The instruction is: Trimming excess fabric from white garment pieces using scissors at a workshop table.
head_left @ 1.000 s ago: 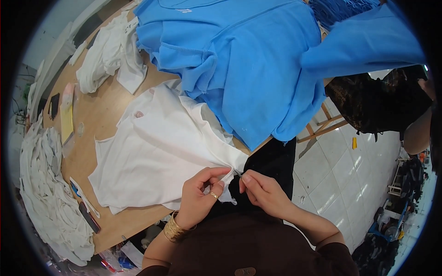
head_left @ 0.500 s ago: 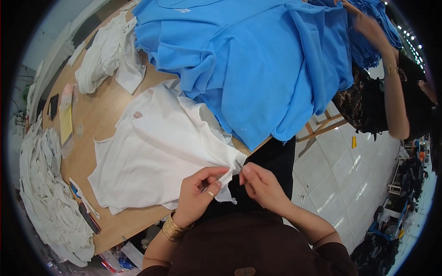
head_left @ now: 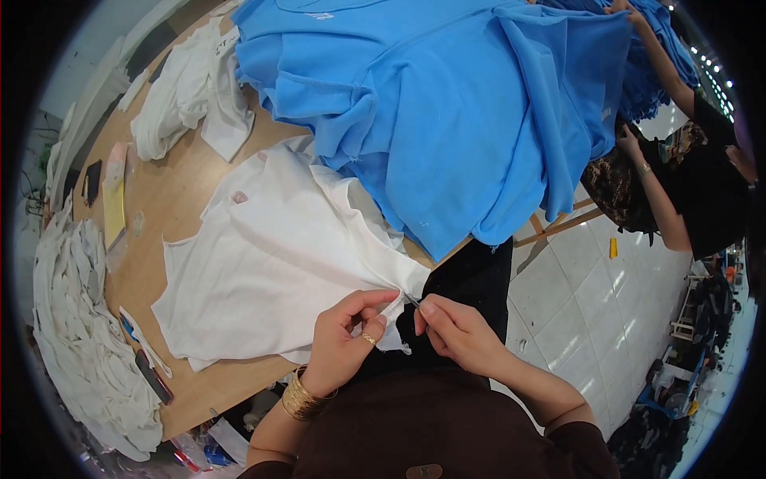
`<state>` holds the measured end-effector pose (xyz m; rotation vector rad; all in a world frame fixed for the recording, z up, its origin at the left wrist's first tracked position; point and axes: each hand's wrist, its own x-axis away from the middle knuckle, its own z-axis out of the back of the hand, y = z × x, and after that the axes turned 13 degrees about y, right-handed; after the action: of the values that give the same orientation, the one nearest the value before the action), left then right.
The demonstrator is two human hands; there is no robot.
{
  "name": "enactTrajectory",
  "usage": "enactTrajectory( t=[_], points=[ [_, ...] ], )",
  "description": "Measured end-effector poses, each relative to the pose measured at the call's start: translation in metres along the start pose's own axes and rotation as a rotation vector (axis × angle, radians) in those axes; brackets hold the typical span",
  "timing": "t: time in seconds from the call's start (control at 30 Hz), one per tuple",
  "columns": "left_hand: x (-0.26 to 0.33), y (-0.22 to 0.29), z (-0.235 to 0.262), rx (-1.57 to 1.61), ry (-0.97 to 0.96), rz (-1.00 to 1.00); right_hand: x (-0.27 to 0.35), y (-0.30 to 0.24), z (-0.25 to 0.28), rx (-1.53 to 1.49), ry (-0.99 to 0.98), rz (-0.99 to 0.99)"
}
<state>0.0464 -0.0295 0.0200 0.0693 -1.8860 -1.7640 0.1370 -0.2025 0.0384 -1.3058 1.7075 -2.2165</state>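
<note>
A white garment piece (head_left: 247, 279) with a small round pinkish mark lies spread over the table, its near right corner hanging past the edge above my lap. My left hand (head_left: 343, 339) is closed in a pinch on its raw edge. In my closed right hand (head_left: 459, 331) is a slim pointed metal tool (head_left: 411, 300), mostly covered by the fingers, so its kind is unclear. Its tip meets the white cloth beside my left fingertips. Just beyond lies a large heap of blue garments (head_left: 447, 120), overlapping the far edge of the white piece.
White cloth bundles lie at the back left (head_left: 179, 104) and along the left edge (head_left: 88, 335). On the wooden table (head_left: 199, 403) are a yellow pad (head_left: 115, 211) and a dark phone-like object (head_left: 153, 377). At upper right, a co-worker's hands (head_left: 630, 144) handle blue cloth.
My right hand has turned slightly, and the metal tool's tip now shows against the white cloth. My left hand hardly moved. The co-worker has drawn a blue piece to the right.
</note>
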Motion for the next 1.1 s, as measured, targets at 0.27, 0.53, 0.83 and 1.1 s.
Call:
enactTrajectory(
  t=[0.27, 0.53, 0.83, 1.1],
  points=[
    [0.0, -0.004, -0.003, -0.108, 0.019, -0.142, -0.005, 0.005, -0.002, 0.059, 0.039, -0.006],
    [0.002, -0.002, 0.001, -0.031, -0.017, -0.023, -0.013, 0.012, -0.004, -0.001, 0.167, 0.152],
    [0.003, 0.0, 0.001, -0.07, -0.012, -0.046, 0.003, -0.001, 0.0, 0.086, 0.01, 0.029],
    [0.002, 0.001, 0.0, -0.212, -0.006, -0.214, -0.004, 0.003, 0.001, 0.013, -0.039, -0.002]
  ],
)
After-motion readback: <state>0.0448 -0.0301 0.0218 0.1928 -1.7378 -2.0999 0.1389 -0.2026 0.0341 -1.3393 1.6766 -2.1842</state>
